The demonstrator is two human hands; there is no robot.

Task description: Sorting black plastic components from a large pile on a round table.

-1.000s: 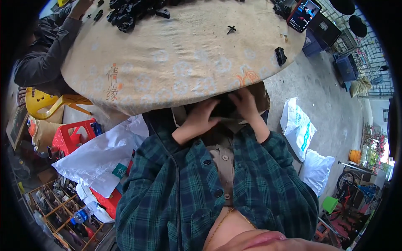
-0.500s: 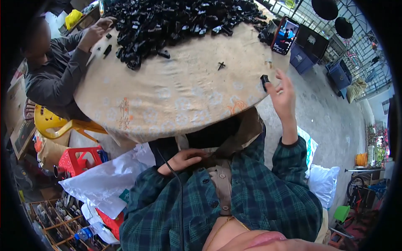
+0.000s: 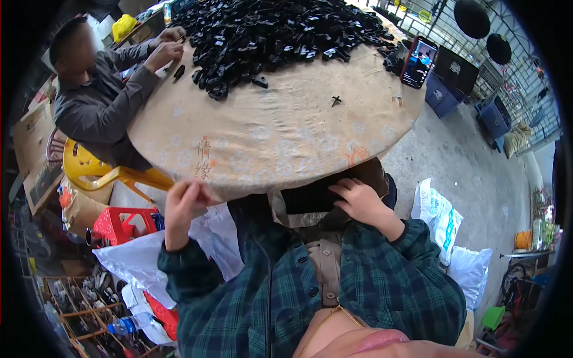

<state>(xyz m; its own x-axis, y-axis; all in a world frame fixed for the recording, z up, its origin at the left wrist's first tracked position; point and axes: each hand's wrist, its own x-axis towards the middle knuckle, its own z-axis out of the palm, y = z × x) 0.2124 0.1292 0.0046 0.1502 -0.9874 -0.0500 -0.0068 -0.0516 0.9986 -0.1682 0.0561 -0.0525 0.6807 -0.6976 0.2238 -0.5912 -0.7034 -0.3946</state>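
Observation:
My left hand (image 3: pixel 184 212) is raised at the near left edge of the cloth-covered table (image 3: pixel 239 134). Its fingers are curled together; what they hold, if anything, is hidden, and I cannot tell whether they touch the cloth. Over my lap, my right hand (image 3: pixel 363 204) reaches to the mouth of an open bag (image 3: pixel 285 216) with a dark inside. Its fingers are spread at the rim, with nothing visible in them. A small black cross-shaped piece (image 3: pixel 336 101) lies alone on the cloth. Behind it rises a large heap of black plastic parts (image 3: pixel 280 36).
A phone (image 3: pixel 419 62) stands upright at the table's right side. On the left another person (image 3: pixel 104 95) handles small parts beside a yellow chair (image 3: pixel 89 167). A red stool (image 3: pixel 122 224) and white sacks (image 3: pixel 468 274) flank me on the floor.
My right hand has come from the table's right edge down to the bag; the black piece there is out of sight. My left hand has moved from my lap to the table's left edge.

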